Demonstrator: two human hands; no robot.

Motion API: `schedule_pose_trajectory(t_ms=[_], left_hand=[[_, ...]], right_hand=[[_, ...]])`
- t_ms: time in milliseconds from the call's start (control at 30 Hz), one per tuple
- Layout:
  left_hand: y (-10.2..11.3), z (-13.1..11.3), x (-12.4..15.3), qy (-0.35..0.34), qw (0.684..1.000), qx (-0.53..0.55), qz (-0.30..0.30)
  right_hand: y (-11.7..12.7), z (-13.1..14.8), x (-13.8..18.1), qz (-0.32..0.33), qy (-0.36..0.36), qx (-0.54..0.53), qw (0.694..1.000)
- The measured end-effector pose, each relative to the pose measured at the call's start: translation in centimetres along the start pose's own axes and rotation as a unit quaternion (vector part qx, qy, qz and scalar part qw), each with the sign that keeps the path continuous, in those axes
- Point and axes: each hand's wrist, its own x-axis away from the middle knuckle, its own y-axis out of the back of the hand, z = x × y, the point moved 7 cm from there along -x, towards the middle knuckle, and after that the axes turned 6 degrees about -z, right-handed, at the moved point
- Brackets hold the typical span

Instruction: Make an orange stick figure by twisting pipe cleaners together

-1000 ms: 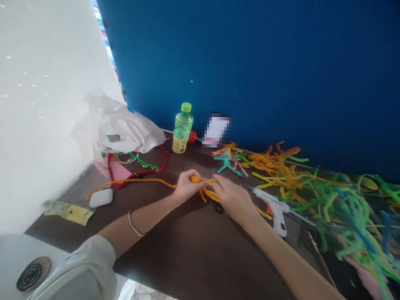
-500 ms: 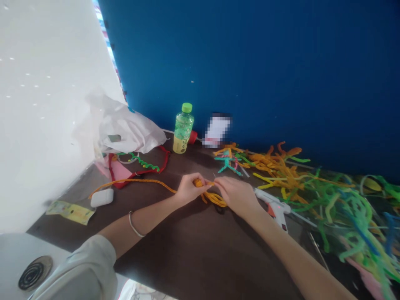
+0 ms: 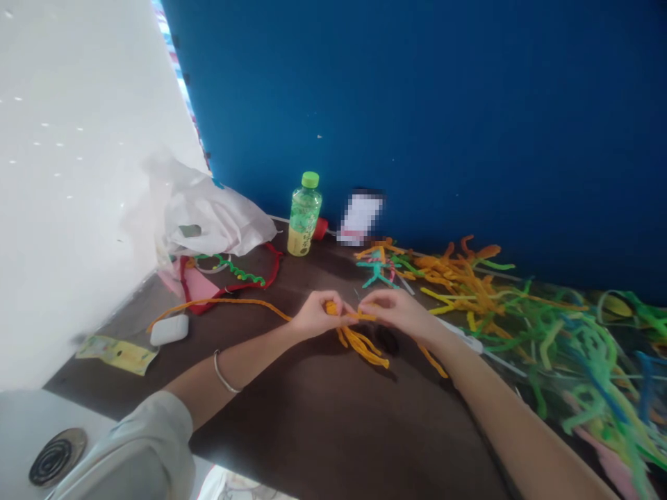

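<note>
Blue wall [image 3: 442, 104] fills the back of my feed; white wall [image 3: 67, 173] closes off the left. Dark brown table [image 3: 323, 417] runs between them.

Far right of the table: loose heap of pipe cleaners [image 3: 563, 333], green, yellow and orange, blurred toward the edge. Back left corner: crumpled white plastic bag [image 3: 213, 219], with red and green twisted pieces just in front of it.

Left hand [image 3: 315, 316] and right hand [image 3: 399, 311] meet at mid-table, almost touching. Both are closed in a pinch on the orange pipe cleaner bundle [image 3: 365, 344]: left fingers wrapped round its knotted top, right fingertips nipping a strand beside it. The bundle's loose ends hang down to the table below the hands. One long orange strand [image 3: 219, 303] trails from the left hand out across the table.

Green-capped bottle [image 3: 305, 215] stands upright by the blue wall, well behind the hands. Small teal figure [image 3: 378, 272] lies near it. White case [image 3: 169, 329] and yellow packet [image 3: 115, 354] lie near the left edge. Thin bracelet [image 3: 224, 375] on the left wrist.
</note>
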Motion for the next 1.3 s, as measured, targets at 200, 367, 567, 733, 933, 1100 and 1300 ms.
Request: schedule_pose_trajectory(t_ms=[200, 367, 567, 733, 933, 1100, 1300], left_hand=[[0.8, 0.0, -0.3, 0.013, 0.998, 0.033, -0.053], [1.6, -0.5, -0.3, -0.025, 0.993, -0.012, -0.111], [1.9, -0.8, -0.2, -0.052, 0.987, -0.050, -0.142], [2.2, -0.5, -0.2, -0.043, 0.983, -0.076, -0.161], [1.8, -0.2, -0.3, -0.035, 0.989, -0.036, -0.139], [1.7, 0.3, -0.5, -0.046, 0.992, -0.042, -0.112], [1.5, 0.6, -0.4, -0.047, 0.994, -0.041, -0.088]], right_hand=[[-1.7, -3.2, -0.2, -0.006, -0.096, -0.145, 0.985], [-2.0, -2.1, 0.3, -0.069, -0.048, -0.034, 0.996], [-2.4, 0.3, 1.2, -0.086, 0.070, 0.119, 0.987], [-2.6, 1.2, 1.9, -0.125, 0.119, 0.288, 0.942], [-2.9, 2.2, 2.6, -0.140, 0.160, 0.425, 0.880], [-2.6, 3.3, 3.0, -0.161, 0.181, 0.491, 0.837], [-2.0, 3.8, 3.1, -0.172, 0.201, 0.506, 0.821]])
